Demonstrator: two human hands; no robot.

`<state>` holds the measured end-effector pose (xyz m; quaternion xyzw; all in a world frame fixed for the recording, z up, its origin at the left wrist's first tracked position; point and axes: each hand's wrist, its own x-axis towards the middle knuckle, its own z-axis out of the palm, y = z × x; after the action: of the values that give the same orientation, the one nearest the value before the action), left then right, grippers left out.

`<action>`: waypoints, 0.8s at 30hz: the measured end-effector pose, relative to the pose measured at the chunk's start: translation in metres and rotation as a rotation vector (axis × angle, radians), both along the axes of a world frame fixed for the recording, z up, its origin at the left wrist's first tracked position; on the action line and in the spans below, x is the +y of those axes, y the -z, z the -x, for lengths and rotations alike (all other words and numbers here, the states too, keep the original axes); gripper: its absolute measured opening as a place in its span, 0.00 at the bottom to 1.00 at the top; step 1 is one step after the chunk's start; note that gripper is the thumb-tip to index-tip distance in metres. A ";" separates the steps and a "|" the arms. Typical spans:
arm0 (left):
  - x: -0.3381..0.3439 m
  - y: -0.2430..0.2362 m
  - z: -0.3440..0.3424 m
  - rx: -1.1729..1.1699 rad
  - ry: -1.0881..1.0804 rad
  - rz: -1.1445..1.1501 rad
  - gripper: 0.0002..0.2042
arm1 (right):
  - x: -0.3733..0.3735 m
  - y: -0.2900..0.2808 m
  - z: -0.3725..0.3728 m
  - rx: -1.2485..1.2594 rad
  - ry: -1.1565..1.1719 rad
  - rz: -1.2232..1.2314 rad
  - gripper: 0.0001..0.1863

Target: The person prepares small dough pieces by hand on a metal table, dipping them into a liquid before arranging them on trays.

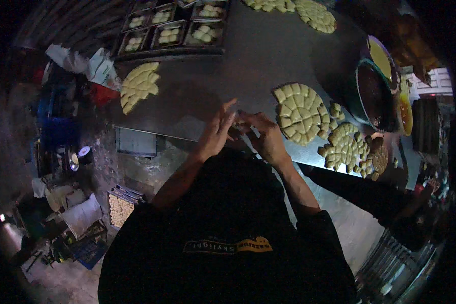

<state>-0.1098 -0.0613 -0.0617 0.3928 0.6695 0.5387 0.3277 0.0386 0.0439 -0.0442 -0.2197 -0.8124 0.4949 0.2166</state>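
Note:
My left hand (216, 133) and my right hand (266, 136) meet over the near edge of the metal table (187, 101). The left hand's fingers stretch forward, fairly straight. On the right hand the fingers curl inward, with the tips close to the left fingers. Whatever lies between them is too dark and small to make out. Right of my hands is a round of pale dough (300, 112) cut into many pieces. Beyond it, toward the right edge, a broken-up cut dough round (343, 144) has loose pieces around it. A partial dough round (139, 86) lies to the left.
A dark tray (169, 53) at the far left bears several tins of dough balls. More cut dough (316, 15) lies at the far edge. A deep basin (362, 93) and a yellow container (405, 111) stand at right. A co-worker's dark sleeve (349, 190) reaches in below them.

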 end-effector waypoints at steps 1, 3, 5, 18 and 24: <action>-0.008 -0.003 0.011 -0.144 -0.058 0.063 0.24 | -0.003 -0.005 0.010 0.022 0.026 -0.152 0.23; -0.029 0.004 0.036 -0.372 -0.154 0.062 0.26 | -0.006 0.011 0.025 0.056 0.019 -0.305 0.21; -0.054 0.033 0.065 -0.532 -0.229 -0.048 0.27 | -0.005 0.039 0.035 0.098 0.018 -0.449 0.19; -0.147 0.065 0.086 -0.065 -0.683 -0.104 0.25 | -0.069 0.116 0.312 -0.146 -0.231 -0.456 0.14; -0.149 0.012 0.081 -0.443 -0.632 -0.194 0.24 | -0.065 0.137 0.379 -0.170 -0.122 -0.779 0.15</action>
<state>-0.1909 -0.2107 -0.0737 0.0710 0.6165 0.7454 0.2436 -0.3402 -0.0208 -0.1810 -0.1126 -0.9657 0.1420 0.1861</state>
